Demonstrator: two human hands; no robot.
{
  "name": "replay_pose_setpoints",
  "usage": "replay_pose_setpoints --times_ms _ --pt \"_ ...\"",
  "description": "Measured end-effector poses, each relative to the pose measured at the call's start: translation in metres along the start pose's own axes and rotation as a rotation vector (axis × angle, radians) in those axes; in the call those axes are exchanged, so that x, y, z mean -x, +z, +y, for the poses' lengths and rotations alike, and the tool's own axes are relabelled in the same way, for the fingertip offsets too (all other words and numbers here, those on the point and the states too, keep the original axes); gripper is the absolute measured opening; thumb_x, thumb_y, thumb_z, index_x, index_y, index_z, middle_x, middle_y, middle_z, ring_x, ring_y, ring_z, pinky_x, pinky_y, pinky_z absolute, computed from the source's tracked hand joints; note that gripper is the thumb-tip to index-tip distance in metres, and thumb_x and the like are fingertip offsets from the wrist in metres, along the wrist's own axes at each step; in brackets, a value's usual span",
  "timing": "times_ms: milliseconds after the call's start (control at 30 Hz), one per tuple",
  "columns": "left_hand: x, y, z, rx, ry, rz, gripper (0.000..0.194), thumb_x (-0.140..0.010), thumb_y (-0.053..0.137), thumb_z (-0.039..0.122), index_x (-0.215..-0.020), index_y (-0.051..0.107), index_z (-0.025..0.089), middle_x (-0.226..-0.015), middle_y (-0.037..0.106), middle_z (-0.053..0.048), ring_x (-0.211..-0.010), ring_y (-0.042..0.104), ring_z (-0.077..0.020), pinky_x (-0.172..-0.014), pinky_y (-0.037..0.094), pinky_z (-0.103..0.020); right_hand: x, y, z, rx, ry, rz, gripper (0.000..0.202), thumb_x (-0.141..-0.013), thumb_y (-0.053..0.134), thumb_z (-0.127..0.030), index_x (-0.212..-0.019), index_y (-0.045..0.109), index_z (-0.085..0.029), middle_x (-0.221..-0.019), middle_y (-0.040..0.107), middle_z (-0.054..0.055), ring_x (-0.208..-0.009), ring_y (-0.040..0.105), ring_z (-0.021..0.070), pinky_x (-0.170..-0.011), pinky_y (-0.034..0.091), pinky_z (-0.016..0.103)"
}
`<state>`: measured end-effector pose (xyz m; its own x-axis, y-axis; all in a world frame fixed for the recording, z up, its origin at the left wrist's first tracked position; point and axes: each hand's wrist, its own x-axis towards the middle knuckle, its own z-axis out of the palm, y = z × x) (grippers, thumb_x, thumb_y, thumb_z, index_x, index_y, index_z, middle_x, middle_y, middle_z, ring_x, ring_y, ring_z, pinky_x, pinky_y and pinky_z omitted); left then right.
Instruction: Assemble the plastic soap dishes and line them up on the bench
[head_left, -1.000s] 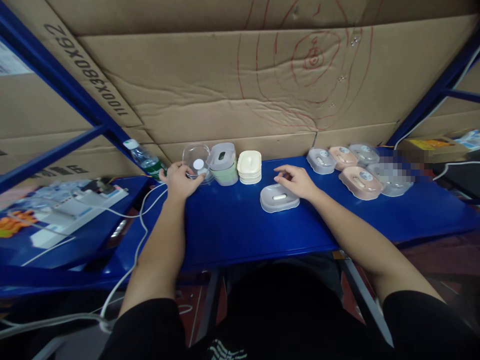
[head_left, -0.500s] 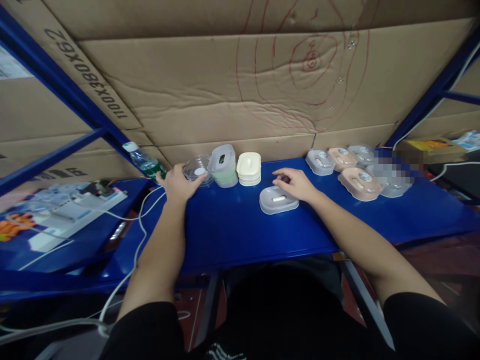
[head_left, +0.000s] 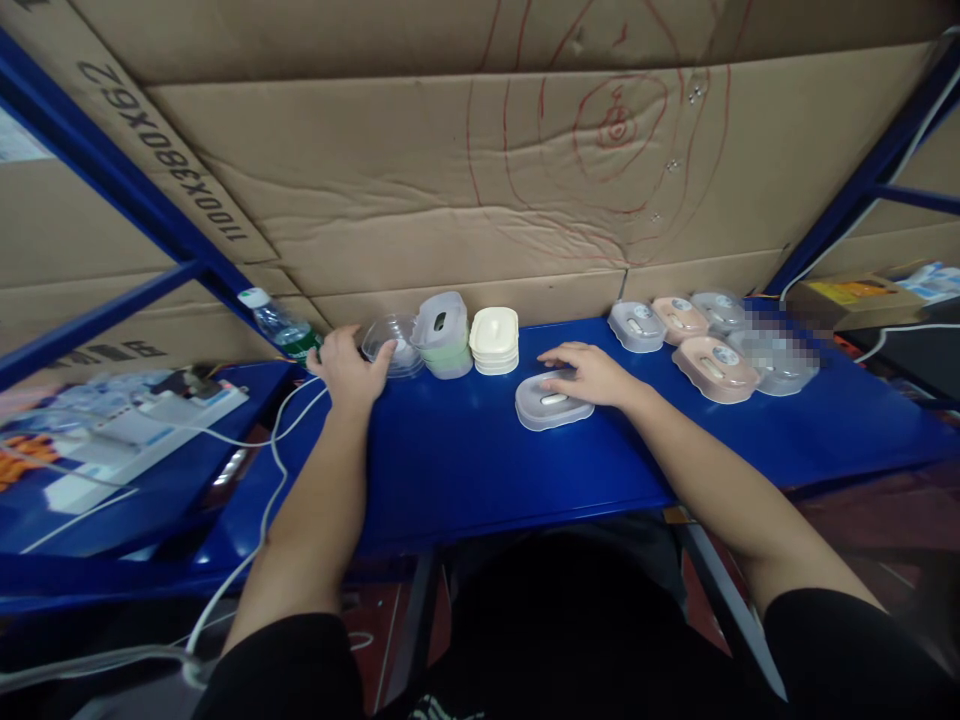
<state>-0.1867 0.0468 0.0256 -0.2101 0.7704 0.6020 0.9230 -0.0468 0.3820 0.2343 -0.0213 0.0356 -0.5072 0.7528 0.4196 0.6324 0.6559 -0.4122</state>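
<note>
My left hand (head_left: 350,368) is at the left of the blue table, thumb and fingers apart, beside the left edge of a clear, rounded stack of plastic covers (head_left: 396,345). A pale round patch shows through that stack. My right hand (head_left: 592,375) lies over the back right of a grey lidded box (head_left: 541,408), with its thumb by the white oblong piece on top and its fingers stretched out. Between the hands stand a stack of grey and green tubs (head_left: 444,338) and a stack of cream lids (head_left: 495,342).
Several finished-looking grey and pink boxes with clear covers (head_left: 716,370) stand at the right. A water bottle (head_left: 281,325) leans at the left back. White cables (head_left: 279,440) run past my left arm. Cardboard (head_left: 420,180) walls the back; a power strip (head_left: 142,450) lies left.
My left hand has drawn back slightly left, its thumb leaving the clear covers and the white round patch. My right thumb has come down onto the grey box's top.
</note>
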Motion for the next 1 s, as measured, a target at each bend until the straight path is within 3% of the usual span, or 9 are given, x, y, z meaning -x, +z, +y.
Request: replay_pose_setpoints --times_ms 167,333,400,500,600,667,1000 --pt "0.002 -0.005 0.003 0.070 0.108 0.110 0.054 -0.099 0.052 0.053 -0.141 0.052 0.020 -0.153 0.054 -0.021 -0.149 0.043 -0.0398 -0.124 0.024 -0.061 0.001 0.004 0.005 0.047 -0.016 -0.097 0.059 -0.091 0.078 -0.058 -0.135 0.073 -0.020 -0.129 0.076 0.015 -0.123 0.069 0.0360 -0.106 0.053 0.054" --pt "0.013 -0.005 0.023 0.155 0.408 0.200 0.041 -0.098 0.051 0.053 -0.117 0.062 0.018 -0.135 0.066 -0.017 -0.133 0.057 -0.0372 -0.116 0.036 -0.064 0.001 0.015 0.008 0.038 -0.004 -0.191 0.059 -0.092 0.077 -0.054 -0.138 0.071 -0.018 -0.132 0.075 0.017 -0.123 0.070 0.0367 -0.107 0.052 0.055" --pt "0.024 -0.002 0.041 0.196 0.622 0.078 0.037 -0.099 0.053 0.051 -0.109 0.066 0.018 -0.125 0.072 -0.015 -0.122 0.065 -0.0354 -0.109 0.044 -0.064 0.000 0.018 0.008 0.015 -0.002 -0.206 0.058 -0.093 0.076 -0.052 -0.138 0.071 -0.017 -0.133 0.075 0.018 -0.123 0.070 0.0363 -0.107 0.053 0.054" --pt "0.050 0.005 0.077 0.234 0.848 -0.108 0.037 -0.092 0.065 0.059 -0.104 0.072 0.025 -0.111 0.079 -0.007 -0.104 0.073 -0.0275 -0.093 0.056 -0.048 0.000 0.021 0.008 0.005 -0.001 -0.206 0.058 -0.093 0.076 -0.050 -0.140 0.070 -0.016 -0.135 0.074 0.018 -0.125 0.070 0.0356 -0.107 0.053 0.053" --pt "0.076 0.014 0.110 0.257 1.152 -0.287 0.052 -0.095 0.065 0.063 -0.125 0.071 0.022 -0.137 0.071 -0.015 -0.125 0.068 -0.0332 -0.100 0.055 -0.050 0.000 0.021 0.007 0.005 -0.004 -0.205 0.058 -0.093 0.076 -0.048 -0.140 0.069 -0.015 -0.133 0.075 0.019 -0.124 0.070 0.0354 -0.107 0.053 0.052" --pt "0.087 0.020 0.123 0.257 1.259 -0.358 0.060 -0.097 0.065 0.066 -0.134 0.067 0.020 -0.146 0.066 -0.019 -0.132 0.064 -0.0346 -0.103 0.054 -0.050 0.000 0.020 0.007 0.006 -0.009 -0.198 0.056 -0.094 0.076 -0.047 -0.139 0.070 -0.015 -0.133 0.075 0.018 -0.125 0.070 0.0356 -0.107 0.053 0.053" --pt "0.087 0.031 0.117 0.228 1.179 -0.489 0.050 -0.101 0.061 0.057 -0.130 0.069 0.017 -0.143 0.066 -0.020 -0.127 0.067 -0.0327 -0.097 0.057 -0.048 0.000 0.022 0.008 0.022 0.027 -0.213 0.057 -0.094 0.075 -0.051 -0.141 0.069 -0.020 -0.141 0.073 0.016 -0.131 0.068 0.0356 -0.111 0.052 0.055"
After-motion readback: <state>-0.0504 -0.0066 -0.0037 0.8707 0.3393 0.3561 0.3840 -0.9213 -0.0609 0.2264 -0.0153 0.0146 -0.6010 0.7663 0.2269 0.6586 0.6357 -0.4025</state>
